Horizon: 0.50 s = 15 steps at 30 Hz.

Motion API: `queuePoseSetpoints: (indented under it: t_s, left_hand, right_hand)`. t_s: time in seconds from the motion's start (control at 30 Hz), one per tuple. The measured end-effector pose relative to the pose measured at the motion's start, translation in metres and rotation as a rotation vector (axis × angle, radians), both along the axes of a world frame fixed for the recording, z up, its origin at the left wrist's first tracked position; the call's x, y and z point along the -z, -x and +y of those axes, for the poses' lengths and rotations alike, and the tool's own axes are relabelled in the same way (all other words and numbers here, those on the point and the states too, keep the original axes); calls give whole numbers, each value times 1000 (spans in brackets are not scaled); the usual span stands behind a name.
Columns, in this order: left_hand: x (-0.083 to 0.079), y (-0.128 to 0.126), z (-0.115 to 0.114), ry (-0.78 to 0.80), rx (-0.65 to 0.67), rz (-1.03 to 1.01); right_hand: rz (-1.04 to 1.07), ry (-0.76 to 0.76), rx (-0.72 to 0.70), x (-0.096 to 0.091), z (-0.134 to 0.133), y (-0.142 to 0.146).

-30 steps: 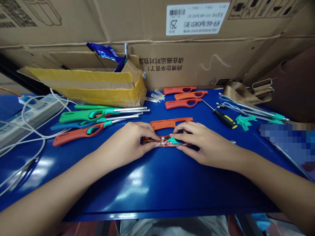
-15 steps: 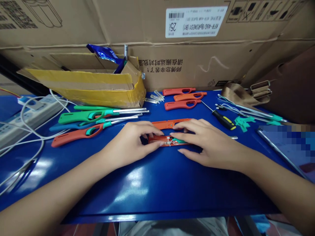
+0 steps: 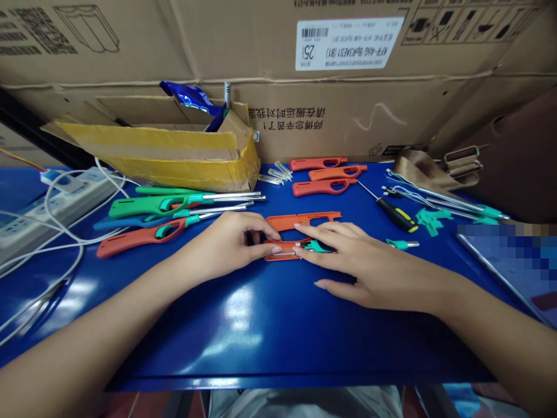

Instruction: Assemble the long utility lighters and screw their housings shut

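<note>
Just on the near side of the loose orange half-shell (image 3: 282,223), open red lighter casing (image 3: 289,253) sits, left hand (image 3: 235,245) pinching its rim, right hand (image 3: 361,264), fingers spread, over teal trigger (image 3: 319,247).

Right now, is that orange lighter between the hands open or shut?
Open: its orange shell shows a teal part inside, and another shell half lies apart behind it.

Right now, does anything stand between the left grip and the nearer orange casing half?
Nothing visible: the left grip is at the left end of the nearer orange casing half. The right grip partly covers the rest.
</note>
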<state>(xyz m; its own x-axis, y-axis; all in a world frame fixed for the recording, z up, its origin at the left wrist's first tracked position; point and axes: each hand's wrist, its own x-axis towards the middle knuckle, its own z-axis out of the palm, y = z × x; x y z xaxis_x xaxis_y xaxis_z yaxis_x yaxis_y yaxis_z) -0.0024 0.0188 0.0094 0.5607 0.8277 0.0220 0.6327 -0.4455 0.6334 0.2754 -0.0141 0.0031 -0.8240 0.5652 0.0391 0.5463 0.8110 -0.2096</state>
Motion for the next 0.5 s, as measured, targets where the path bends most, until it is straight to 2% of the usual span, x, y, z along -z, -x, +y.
queuePoseSetpoints:
  t_s: [0.07, 0.17, 0.27, 0.4, 0.5]
  left_hand:
    - [-2, 0, -1, -92, 39, -12]
    - [-5, -2, -4, -243, 169, -40]
    - [-3, -5, -8, -333, 260, -33]
    - [5, -4, -10, -433, 294, 35]
    - [11, -4, -9, -428, 284, 46]
  right_hand:
    - [36, -40, -21, -1, 1, 0]
    - [136, -86, -37, -5, 1, 2]
    - [168, -93, -32, -8, 0, 4]
    - [129, -40, -37, -6, 0, 4]
    - [116, 35, -15, -4, -1, 2]
